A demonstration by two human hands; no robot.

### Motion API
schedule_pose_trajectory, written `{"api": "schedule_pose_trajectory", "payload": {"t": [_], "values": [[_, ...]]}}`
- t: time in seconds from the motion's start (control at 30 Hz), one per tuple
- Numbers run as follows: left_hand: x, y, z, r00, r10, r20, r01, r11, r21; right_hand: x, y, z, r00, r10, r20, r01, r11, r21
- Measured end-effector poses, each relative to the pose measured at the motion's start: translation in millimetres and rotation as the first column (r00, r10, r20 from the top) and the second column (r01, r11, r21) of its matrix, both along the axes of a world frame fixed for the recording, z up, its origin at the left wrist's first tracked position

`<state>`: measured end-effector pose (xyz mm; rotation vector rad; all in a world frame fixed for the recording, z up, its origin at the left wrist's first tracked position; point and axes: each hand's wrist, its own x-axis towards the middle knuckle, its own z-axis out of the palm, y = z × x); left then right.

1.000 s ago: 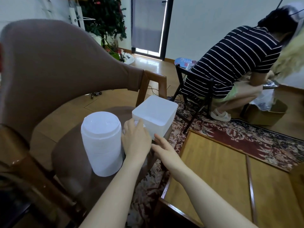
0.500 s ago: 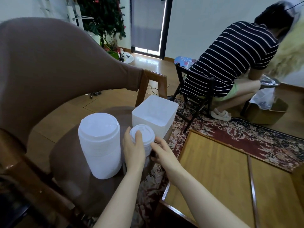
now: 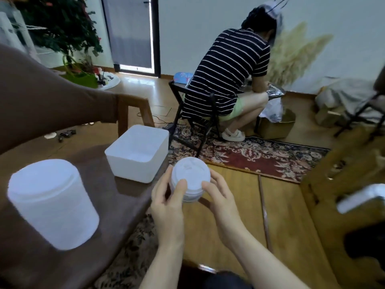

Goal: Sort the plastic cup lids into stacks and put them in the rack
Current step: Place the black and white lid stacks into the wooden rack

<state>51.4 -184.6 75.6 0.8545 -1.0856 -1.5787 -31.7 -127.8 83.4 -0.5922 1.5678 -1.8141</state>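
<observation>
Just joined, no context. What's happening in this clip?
A person is sorting plastic cup lids. Both hands hold a small stack of lids in the air, past the chair seat's edge: the left hand grips its near left side, the right hand its right side. On the brown chair seat stand a taller lid stack and an open white bin, which looks empty. Another person sits behind, busy with other things.

A room with a seated person and a patterned rug

A person in a striped shirt [image 3: 229, 65] bends forward on a black folding chair [image 3: 208, 122]; a red patterned rug [image 3: 260, 157] lies beneath, a leafy plant [image 3: 58, 24] stands far left.
</observation>
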Motion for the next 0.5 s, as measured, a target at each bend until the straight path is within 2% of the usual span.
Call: {"api": "schedule_pose_trajectory", "payload": {"t": [0.1, 0.17, 0.37, 0.5], "values": [[-39, 22, 23, 0.978, -0.199, -0.064, 0.200, 0.980, 0.006, -42, 47, 22, 0.992, -0.105, -0.076, 0.104, 0.994, -0.020], [-71, 40, 38, 0.932, -0.350, -0.094, 0.351, 0.936, 0.001, -74, 82, 39, 0.977, -0.183, -0.107, 0.182, 0.983, -0.028], [-192, 102, 76, 0.712, -0.679, -0.178, 0.691, 0.723, 0.005, -169, 175, 87, 0.884, -0.406, -0.232, 0.413, 0.911, -0.022], [-283, 121, 88, 0.563, -0.793, -0.234, 0.810, 0.585, -0.034, -247, 210, 109, 0.825, -0.480, -0.298, 0.499, 0.867, -0.014]]}}
